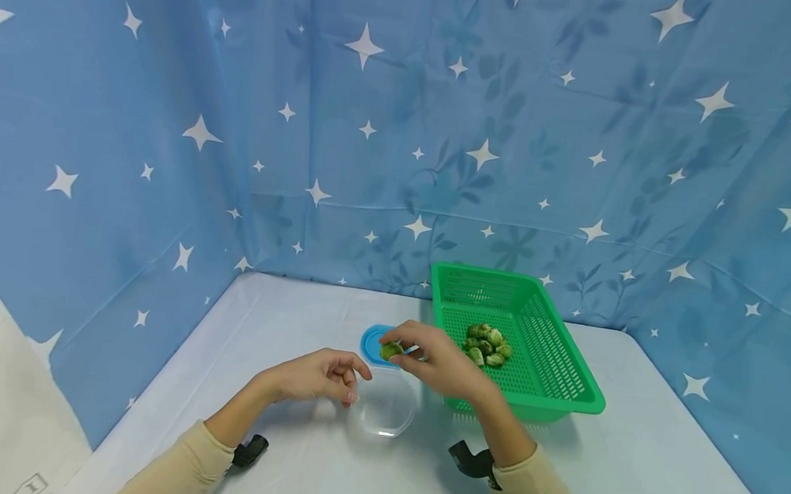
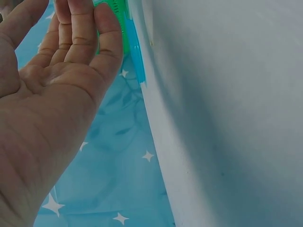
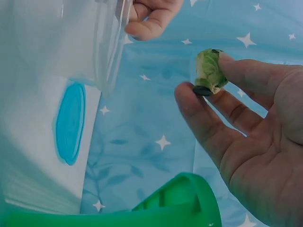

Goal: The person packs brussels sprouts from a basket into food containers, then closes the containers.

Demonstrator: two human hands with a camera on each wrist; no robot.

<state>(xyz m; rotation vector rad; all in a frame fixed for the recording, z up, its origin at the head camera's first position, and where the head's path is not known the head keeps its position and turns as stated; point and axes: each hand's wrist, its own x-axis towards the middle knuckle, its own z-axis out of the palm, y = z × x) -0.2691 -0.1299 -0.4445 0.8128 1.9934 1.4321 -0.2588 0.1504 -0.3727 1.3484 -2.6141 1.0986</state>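
Note:
My right hand (image 1: pixel 439 360) pinches a green Brussels sprout (image 3: pixel 209 72) between thumb and fingers, above the far side of a clear plastic bowl (image 1: pixel 387 407). In the right wrist view the sprout shows dark patches at its ends. At the bowl's left rim is my left hand (image 1: pixel 324 377), fingers loosely bent, fingertips right beside the rim. The left wrist view shows those fingers (image 2: pixel 83 38) relaxed with nothing between them. Behind the bowl lies a round blue lid (image 1: pixel 372 343), partly hidden by my right hand.
A green plastic basket (image 1: pixel 567 353) stands at the right rear of the white table (image 1: pixel 285 308). Several Brussels sprouts (image 1: pixel 486 344) lie in its left part. A blue curtain with white stars (image 1: pixel 401 143) hangs behind the table and at its sides.

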